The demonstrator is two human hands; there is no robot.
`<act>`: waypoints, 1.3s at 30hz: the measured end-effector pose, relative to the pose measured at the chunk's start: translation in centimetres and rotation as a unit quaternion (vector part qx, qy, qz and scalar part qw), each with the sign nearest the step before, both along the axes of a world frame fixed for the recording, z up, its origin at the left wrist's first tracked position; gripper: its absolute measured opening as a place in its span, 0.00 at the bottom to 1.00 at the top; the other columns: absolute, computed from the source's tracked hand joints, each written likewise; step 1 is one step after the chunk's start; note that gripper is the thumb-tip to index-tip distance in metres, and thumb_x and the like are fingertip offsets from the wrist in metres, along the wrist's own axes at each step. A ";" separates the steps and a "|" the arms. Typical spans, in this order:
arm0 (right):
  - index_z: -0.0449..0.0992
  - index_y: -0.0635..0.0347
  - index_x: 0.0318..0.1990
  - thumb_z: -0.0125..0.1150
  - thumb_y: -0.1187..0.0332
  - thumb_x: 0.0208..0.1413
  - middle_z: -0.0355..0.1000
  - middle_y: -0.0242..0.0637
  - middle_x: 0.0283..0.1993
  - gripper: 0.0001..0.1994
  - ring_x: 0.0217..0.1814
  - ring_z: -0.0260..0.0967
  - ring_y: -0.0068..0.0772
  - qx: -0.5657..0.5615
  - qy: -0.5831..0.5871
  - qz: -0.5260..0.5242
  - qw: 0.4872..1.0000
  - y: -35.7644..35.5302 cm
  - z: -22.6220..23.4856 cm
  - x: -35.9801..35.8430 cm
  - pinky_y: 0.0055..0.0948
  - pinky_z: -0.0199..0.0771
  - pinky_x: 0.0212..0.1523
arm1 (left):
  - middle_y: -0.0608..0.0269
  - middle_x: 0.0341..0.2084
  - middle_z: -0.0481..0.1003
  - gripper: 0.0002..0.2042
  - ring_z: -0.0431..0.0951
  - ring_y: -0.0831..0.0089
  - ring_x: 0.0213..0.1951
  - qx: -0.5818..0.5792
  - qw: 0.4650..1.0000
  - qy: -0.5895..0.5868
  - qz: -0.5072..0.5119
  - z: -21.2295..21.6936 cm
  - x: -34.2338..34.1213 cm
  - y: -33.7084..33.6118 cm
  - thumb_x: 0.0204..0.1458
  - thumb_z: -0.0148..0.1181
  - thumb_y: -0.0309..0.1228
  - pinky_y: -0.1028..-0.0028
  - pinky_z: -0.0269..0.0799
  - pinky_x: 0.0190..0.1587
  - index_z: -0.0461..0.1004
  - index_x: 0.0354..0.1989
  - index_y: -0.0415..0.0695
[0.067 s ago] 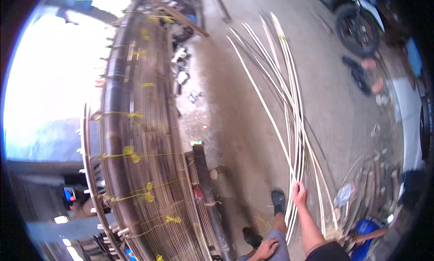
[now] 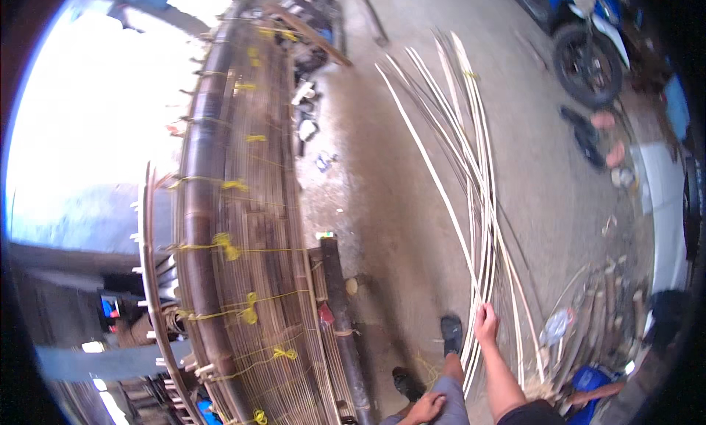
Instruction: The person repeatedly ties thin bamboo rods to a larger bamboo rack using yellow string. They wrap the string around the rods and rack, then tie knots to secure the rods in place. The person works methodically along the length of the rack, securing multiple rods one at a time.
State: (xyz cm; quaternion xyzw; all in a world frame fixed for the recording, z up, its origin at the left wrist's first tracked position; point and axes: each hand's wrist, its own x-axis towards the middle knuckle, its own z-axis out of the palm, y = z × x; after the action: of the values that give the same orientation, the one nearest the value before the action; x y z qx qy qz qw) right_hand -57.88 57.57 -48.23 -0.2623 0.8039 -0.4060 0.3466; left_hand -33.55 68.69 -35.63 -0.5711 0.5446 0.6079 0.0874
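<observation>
My right hand (image 2: 485,323) is closed around the near ends of a bundle of long pale bamboo strips (image 2: 456,138) that fan out across the concrete floor. My left hand (image 2: 425,408) rests low near my thigh at the bottom edge, fingers loosely curled with nothing seen in it. My feet in dark sandals (image 2: 451,333) stand just left of the strips. A large curved frame of dark bamboo slats (image 2: 235,226), tied with yellow cord, stands to my left.
A blue motorbike (image 2: 588,42) is parked at the far right with slippers (image 2: 588,134) lying beside it. Short cut bamboo pieces (image 2: 607,307) and a blue container (image 2: 588,381) lie at the lower right. Clutter sits beyond the frame's far end.
</observation>
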 end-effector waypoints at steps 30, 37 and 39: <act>0.58 0.56 0.55 0.37 0.62 0.73 0.69 0.37 0.40 0.11 0.39 0.75 0.27 -0.123 -0.589 0.361 0.713 -17.0 50.5 50.4 0.27 0.79 0.39 | 0.49 0.43 0.80 0.16 0.79 0.51 0.45 -0.450 0.685 -0.341 0.461 42.0 32.8 -7.0 0.62 0.53 0.40 0.60 0.73 0.49 0.79 0.50 0.45; 0.66 0.54 0.62 0.50 0.55 0.69 0.70 0.30 0.49 0.20 0.46 0.72 0.23 0.121 -0.434 0.621 0.642 -21.2 43.5 48.2 0.26 0.75 0.45 | 0.55 0.41 0.81 0.17 0.81 0.51 0.43 -0.338 0.750 -0.410 0.394 40.8 41.3 -3.5 0.61 0.53 0.48 0.60 0.75 0.44 0.81 0.49 0.55; 0.69 0.57 0.59 0.51 0.56 0.69 0.71 0.30 0.47 0.19 0.43 0.73 0.22 0.115 -0.416 0.633 0.643 -24.6 41.3 44.7 0.25 0.75 0.43 | 0.53 0.42 0.81 0.17 0.80 0.50 0.44 -0.300 0.767 -0.430 0.370 38.9 43.5 -4.1 0.61 0.54 0.48 0.59 0.75 0.46 0.80 0.49 0.54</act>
State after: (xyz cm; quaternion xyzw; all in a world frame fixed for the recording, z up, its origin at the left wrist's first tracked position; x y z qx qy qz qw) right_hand -13.15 32.99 -6.89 -0.4684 0.2533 -0.0581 0.8444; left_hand 9.97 64.60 3.25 -0.9272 0.3509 0.0899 -0.0953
